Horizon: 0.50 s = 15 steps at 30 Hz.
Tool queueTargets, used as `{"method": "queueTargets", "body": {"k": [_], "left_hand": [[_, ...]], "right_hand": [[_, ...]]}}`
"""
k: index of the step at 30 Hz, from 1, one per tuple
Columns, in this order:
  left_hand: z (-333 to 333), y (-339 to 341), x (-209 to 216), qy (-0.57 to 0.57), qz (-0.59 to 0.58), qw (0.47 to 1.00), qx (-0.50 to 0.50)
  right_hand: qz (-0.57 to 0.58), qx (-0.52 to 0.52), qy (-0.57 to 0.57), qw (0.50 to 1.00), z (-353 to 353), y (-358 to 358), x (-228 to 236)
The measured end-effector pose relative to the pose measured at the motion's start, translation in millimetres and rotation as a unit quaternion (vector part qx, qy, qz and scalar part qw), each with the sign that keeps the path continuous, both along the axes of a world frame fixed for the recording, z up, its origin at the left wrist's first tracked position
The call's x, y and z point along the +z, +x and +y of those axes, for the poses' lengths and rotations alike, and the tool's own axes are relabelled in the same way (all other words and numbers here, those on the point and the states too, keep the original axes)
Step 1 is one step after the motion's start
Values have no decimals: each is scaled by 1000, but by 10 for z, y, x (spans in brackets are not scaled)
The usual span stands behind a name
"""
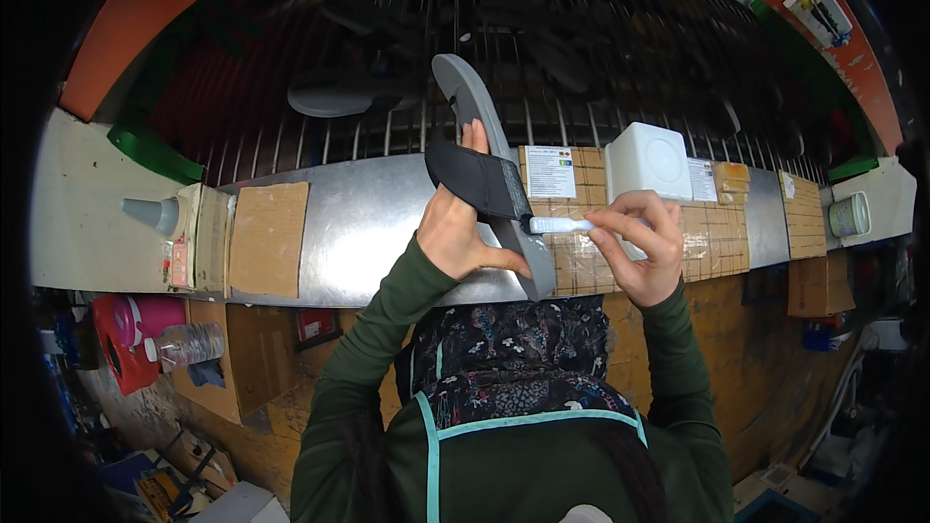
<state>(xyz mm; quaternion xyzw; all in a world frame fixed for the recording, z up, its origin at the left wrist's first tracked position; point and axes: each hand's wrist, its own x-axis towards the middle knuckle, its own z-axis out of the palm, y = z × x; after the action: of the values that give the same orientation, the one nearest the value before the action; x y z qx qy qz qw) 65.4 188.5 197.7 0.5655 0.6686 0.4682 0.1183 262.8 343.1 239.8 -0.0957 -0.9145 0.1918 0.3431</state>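
A grey sandal [489, 184] with a wide black strap is tilted on its side over the metal work surface [363, 223]. My left hand [453, 232] grips it, with the fingers passed under the strap and the thumb against the sole near the close end. Pinched between the fingers of my right hand [639, 247] is a small white brush [560, 226]. Its dark tip touches the sole's edge, where the strap meets it. The sole looks shiny and wet along that edge. Just beyond my right hand stands a white plastic container [647, 161].
Behind the work surface runs a rack of metal bars [378, 140], with another grey sandal [334, 97] and several dark ones on it. Cardboard sheets [268, 240] cover parts of the surface. A grey cone-shaped piece [153, 215] is at the left, a whitish cup [849, 215] at the right.
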Motion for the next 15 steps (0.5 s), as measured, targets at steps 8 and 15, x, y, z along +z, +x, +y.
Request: {"method": "queueTargets", "body": {"k": [8,15], "left_hand": [[-9,-50,16,0,-15,1000,17],[-3,-124,39,16,-10,999,28]], "right_hand": [[-3,16,-3,1000,12,21,-18],[-4,22,-4,1000,-1,40,-11]]}}
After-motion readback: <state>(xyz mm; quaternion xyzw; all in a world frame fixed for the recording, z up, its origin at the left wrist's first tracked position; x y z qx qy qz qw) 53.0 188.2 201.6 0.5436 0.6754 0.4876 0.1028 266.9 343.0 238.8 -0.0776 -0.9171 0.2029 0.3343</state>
